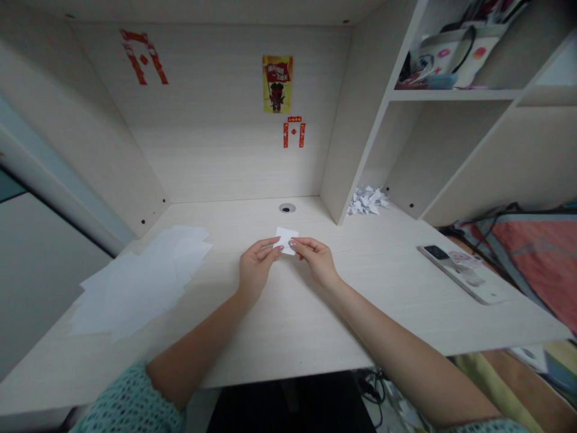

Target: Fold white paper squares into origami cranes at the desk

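A small folded piece of white paper (285, 238) lies on the pale wooden desk (293, 313), near its middle. My left hand (256, 264) pinches the paper's near left edge with fingers closed. My right hand (317, 258) pinches its near right edge in the same way. Both forearms reach in from the desk's front edge.
A spread of white paper sheets (139, 279) covers the left of the desk. A heap of small folded white paper shapes (367, 200) sits in the shelf nook at the back right. A phone (464, 272) lies at the right. A cable hole (287, 208) is behind the paper.
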The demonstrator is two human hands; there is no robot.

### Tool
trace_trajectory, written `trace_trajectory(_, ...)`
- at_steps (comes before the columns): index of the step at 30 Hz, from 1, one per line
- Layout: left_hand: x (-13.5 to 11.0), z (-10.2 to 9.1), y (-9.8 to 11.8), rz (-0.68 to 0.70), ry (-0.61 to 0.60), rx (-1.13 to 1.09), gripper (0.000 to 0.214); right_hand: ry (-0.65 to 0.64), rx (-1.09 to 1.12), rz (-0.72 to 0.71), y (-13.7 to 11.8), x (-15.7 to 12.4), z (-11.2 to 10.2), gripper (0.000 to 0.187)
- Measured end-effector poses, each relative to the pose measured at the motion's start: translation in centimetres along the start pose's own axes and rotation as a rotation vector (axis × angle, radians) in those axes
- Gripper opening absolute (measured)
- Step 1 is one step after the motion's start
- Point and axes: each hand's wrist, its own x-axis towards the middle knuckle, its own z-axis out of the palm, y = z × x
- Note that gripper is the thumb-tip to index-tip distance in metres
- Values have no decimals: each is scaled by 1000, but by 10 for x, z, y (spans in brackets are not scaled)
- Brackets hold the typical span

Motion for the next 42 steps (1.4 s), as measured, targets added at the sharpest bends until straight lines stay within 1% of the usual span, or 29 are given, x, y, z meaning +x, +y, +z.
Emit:
trace_trajectory(4,-1,0,0,15,-1,3,34,23,-4,-9,-1,-1,1,24)
trace_trajectory(10,-1,0,0,42,-2,-7,33,20,-4,-32,-6,-4,3,23)
trace_trajectory(15,-1,1,1,29,0,-3,34,35,2,-72,-3,-2,1,33)
trace_trajectory(19,0,0,0,30,-9,7,31,29,20,-109,-3,-2,1,33)
trace_trajectory(21,0,0,1,28,-25,-12,36,23,5,-129,-4,-3,1,34)
trace_trajectory(25,0,0,1,-16,-35,-32,59,20,-45,-153,-6,-4,1,39)
trace_trajectory(27,1,0,1,-31,-34,-14,63,-1,-59,-157,-5,-4,2,40)
trace_trajectory(32,3,-3,-3,-44,-46,24,56,-41,-68,-153,-3,-5,3,45)
trace_trajectory(36,5,-3,-4,-75,-59,40,52,-10,-55,-161,-3,-4,3,47)
trace_trajectory(42,5,-1,-5,-114,-99,28,47,49,-8,-165,-1,-1,1,45)
